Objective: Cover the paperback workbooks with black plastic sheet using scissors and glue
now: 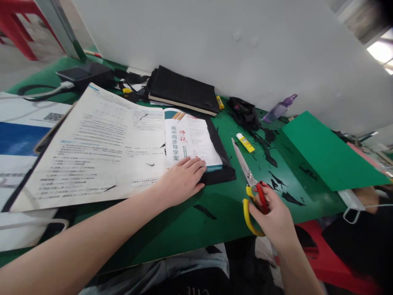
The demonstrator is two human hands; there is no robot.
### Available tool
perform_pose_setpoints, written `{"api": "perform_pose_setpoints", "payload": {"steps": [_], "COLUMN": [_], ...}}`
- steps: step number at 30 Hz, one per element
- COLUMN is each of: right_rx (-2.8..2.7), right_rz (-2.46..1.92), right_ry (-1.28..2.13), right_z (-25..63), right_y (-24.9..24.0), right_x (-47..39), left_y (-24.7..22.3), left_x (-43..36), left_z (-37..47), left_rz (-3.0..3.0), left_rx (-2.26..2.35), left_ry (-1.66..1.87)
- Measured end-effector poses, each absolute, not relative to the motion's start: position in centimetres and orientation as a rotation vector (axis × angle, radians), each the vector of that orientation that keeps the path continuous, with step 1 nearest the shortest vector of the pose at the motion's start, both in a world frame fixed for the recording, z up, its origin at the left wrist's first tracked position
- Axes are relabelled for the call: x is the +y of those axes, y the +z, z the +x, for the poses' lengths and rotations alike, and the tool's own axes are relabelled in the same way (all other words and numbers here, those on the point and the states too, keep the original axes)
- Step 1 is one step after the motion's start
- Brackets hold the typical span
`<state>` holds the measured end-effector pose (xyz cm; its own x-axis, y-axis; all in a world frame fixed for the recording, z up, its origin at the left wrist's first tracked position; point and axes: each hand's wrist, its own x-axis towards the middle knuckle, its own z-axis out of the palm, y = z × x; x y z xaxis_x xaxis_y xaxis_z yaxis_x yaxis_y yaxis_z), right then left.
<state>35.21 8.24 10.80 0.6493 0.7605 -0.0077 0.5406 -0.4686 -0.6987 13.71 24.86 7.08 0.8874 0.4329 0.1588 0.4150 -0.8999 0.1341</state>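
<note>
My left hand [186, 178] lies flat, fingers stretched out, on the lower part of an opened book [101, 151]. Under the book's right part, black covering material [216, 176] sticks out along the side and bottom. My right hand [273, 215] grips a pair of scissors [247, 168] by its red and yellow handles, just off the book's right side. The blades point away from me and look closed or nearly so. Beyond them lies a yellow and white glue tube [245, 142]. Black scraps [291, 199] are scattered on the green table, and a few small ones rest on the page.
A black-covered book [184, 90] lies at the back by the grey panel [208, 45]. Crumpled black material [244, 112] and a purple spray bottle [280, 108] stand to its right. A green board [331, 151] is at the right, near another person. A black device [86, 76] with a cable sits back left.
</note>
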Motion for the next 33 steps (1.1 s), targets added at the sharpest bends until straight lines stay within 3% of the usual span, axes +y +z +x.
{"api": "perform_pose_setpoints", "payload": {"steps": [17, 33], "right_rx": [-1.384, -1.461], "right_rz": [-2.049, -2.645], "right_ry": [0.410, -0.025], "right_z": [36.2, 40.3], "right_y": [11.8, 11.4], "right_x": [12.2, 16.5], "left_y": [6.8, 6.9], "left_x": [25.0, 24.8], "left_z": [13.7, 13.6], "left_rz": [2.961, 2.965], "left_rx": [0.674, 0.664], "left_ry": [0.338, 0.379]}}
